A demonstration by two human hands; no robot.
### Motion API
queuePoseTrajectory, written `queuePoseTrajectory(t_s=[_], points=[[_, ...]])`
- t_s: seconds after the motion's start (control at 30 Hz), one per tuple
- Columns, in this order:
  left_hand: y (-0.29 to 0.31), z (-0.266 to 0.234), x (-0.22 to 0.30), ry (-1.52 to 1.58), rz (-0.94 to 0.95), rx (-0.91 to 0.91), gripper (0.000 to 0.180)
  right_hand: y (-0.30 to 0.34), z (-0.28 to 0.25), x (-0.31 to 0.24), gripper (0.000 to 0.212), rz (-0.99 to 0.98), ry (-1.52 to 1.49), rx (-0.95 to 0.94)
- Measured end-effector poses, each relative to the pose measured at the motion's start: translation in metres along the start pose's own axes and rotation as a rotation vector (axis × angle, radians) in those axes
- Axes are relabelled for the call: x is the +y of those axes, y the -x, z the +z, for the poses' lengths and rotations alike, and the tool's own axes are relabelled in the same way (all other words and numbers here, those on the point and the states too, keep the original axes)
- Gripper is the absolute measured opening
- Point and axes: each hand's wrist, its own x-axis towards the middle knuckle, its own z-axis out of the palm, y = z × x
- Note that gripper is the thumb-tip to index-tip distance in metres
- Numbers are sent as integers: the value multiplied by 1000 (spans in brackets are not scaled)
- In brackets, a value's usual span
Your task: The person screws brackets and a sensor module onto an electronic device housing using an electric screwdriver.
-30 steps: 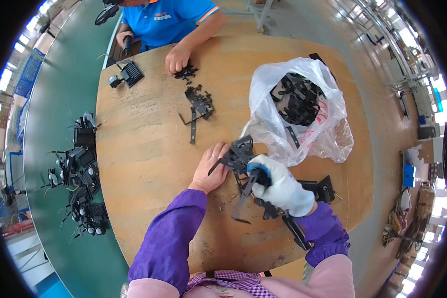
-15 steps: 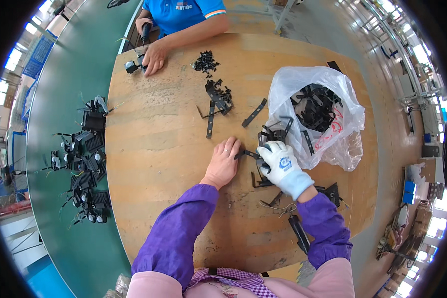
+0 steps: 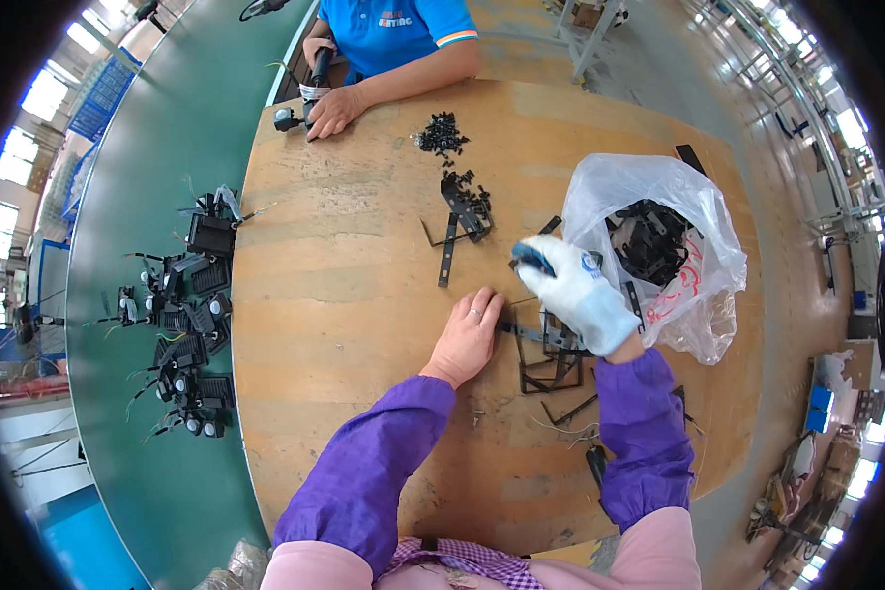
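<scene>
My bare left hand (image 3: 467,337), with a ring on one finger, rests on the wooden table (image 3: 354,344). Its thumb side is closed at the end of a black metal bracket (image 3: 531,334), which runs right toward more thin black brackets (image 3: 551,376). My right hand (image 3: 575,290) wears a white glove and hovers above these parts, just left of the plastic bag. Its fingers are bent together; something dark blue or black shows at the fingertips, too small to make out.
A clear plastic bag (image 3: 723,265) holds many black brackets (image 3: 649,241). Black screws (image 3: 442,133) and more brackets (image 3: 472,211) lie farther off. Black lamp-like units (image 3: 206,315) crowd the green belt (image 3: 118,393). Opposite, a co-worker's hand (image 3: 336,110) handles a part beside a power tool.
My right hand has lifted off the bracket pile and moved away from me, uncovering the brackets beneath. My left hand stays beside the bracket end. The whole view has shifted slightly.
</scene>
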Motion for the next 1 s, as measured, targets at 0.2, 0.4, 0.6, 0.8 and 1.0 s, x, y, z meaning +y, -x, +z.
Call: queuePoseTrajectory(t_s=[0.2,0.4,0.6,0.8,1.0], points=[[-1,-3,1,58,11,15,49,-55,28,20,24,28,-9,201],[0,0,-3,129,3,35,39,-101,38,44,25,116,140,316],[0,0,-2,211,1,61,35,-136,32,72,26,330,-26,332],[0,-2,-4,232,-7,61,31,-144,37,69,26,309,43,313],[-1,-1,-5,238,-20,45,30,-151,46,61,25,342,126,278]])
